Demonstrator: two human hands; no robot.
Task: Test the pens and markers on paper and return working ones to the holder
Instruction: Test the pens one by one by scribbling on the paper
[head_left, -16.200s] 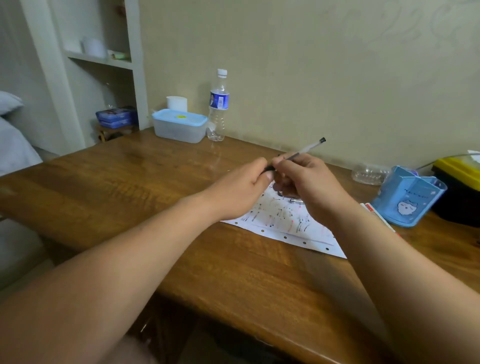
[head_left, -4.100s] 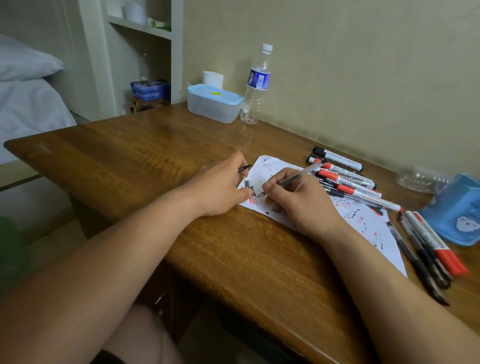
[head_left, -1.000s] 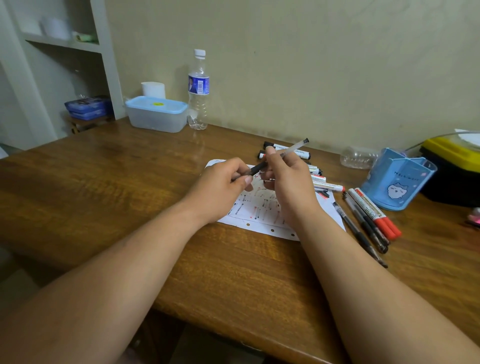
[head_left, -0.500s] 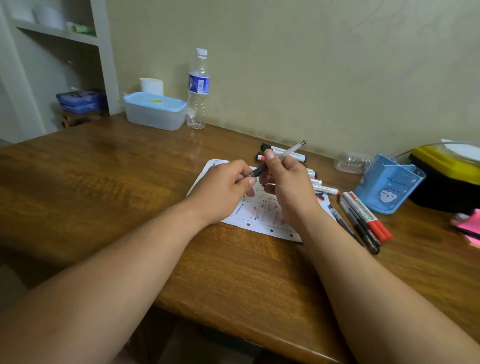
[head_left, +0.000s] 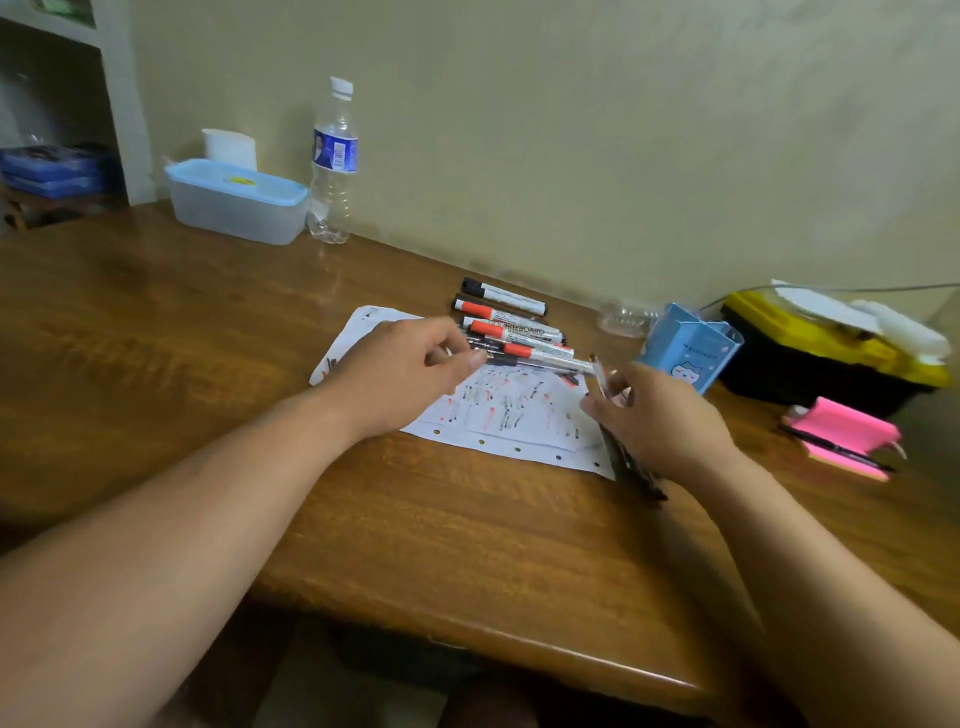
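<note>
a brown wooden bench (head_left: 208, 364) stands against a plain beige wall (head_left: 571, 130), with a blue-lidded plastic tub (head_left: 236, 200) and a clear plastic water bottle (head_left: 332, 161) at the back left. the hands are apart over a scribbled white hole-punched paper sheet (head_left: 519, 421): the left hand (head_left: 400, 374) curls at the near end of a pile of red- and black-capped whiteboard markers (head_left: 511, 325), grip unclear through blur, while the right hand (head_left: 662, 423) pinches a slim clear-barrelled pen (head_left: 599, 375) just beside the blue cartoon-printed pen holder (head_left: 685, 353). dark pens (head_left: 636, 470) lie under the right hand at the paper's right edge, and bare wood runs along the near edge.
</note>
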